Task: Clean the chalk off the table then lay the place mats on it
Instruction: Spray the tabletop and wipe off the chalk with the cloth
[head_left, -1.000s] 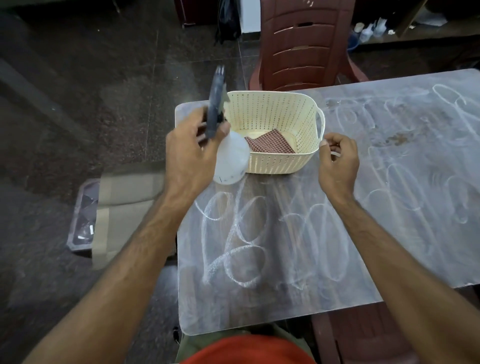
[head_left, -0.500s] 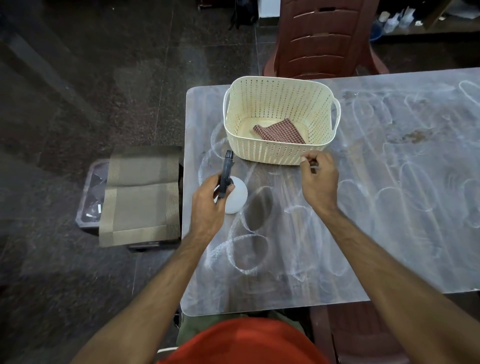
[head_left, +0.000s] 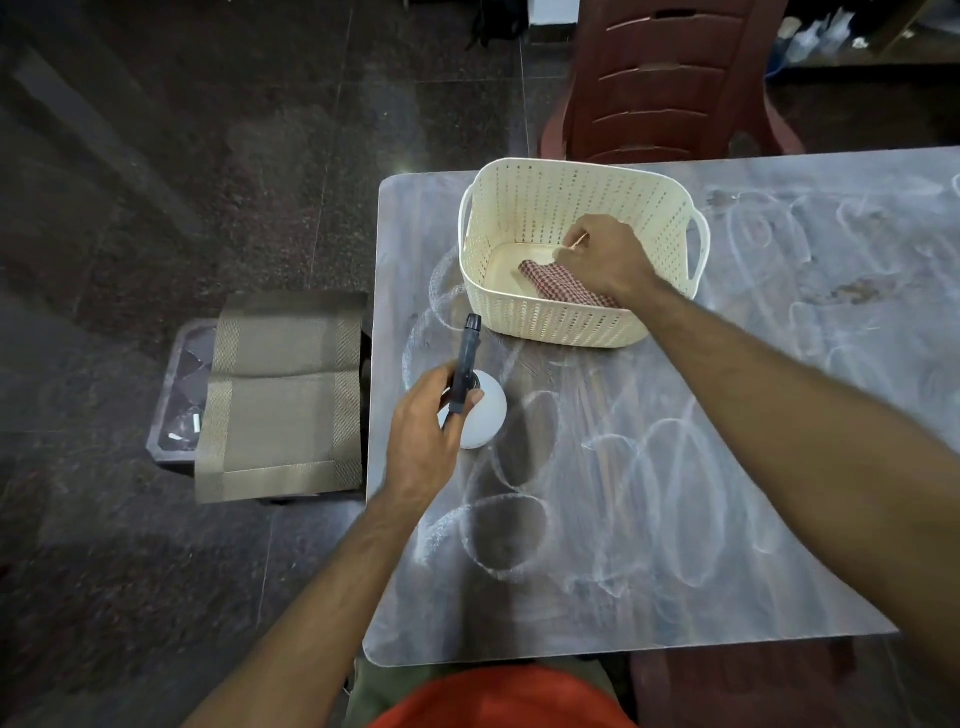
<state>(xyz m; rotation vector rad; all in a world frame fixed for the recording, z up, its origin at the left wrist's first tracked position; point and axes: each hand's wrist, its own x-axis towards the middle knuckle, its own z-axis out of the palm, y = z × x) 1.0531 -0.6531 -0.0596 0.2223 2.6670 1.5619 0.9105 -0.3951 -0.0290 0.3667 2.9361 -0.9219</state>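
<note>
You can't see the fingertips of your right hand: they're tucked down inside the cream perforated plastic basket, over part of the red-checked cloth, so grip can't be confirmed. Your left hand covers much of the white spray bottle w/ dark trigger head. The chalk-scribbled grey table runs off the right edge. The olive woven place mats hide most of the dark stool beneath. The maroon plastic chair is cut off at top. Bottles on the shelf at top right are too small to make out.
</note>
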